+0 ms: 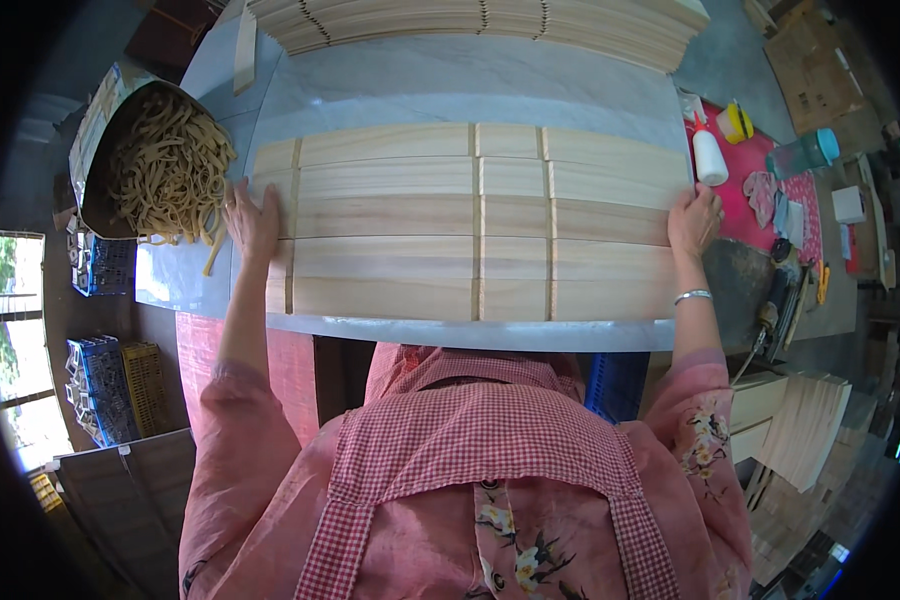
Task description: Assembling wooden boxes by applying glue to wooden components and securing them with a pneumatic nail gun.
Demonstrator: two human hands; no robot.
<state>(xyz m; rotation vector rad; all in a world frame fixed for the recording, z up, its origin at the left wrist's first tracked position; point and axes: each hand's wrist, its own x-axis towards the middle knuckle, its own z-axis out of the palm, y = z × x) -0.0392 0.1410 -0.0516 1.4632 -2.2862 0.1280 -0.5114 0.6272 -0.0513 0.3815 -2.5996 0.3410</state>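
Note:
Several pale wooden slats (390, 218) lie side by side across the tabletop in front of me, with narrow grooves running across them in line. My left hand (255, 222) is at their left ends, fingers spread and thumb toward the wood. At the right ends rests my right hand (695, 222), its fingers curled; whether anything is inside them is hidden. One slat in the middle looks darker than its neighbours.
Beyond the slats stands a stack of grooved wooden pieces (470, 25). A bin of tan rubber-like bands (170, 165) is at the left. On a red cloth (735, 185) to the right are a white glue bottle (709, 158), a yellow tape roll (735, 122) and a clear bottle (800, 153).

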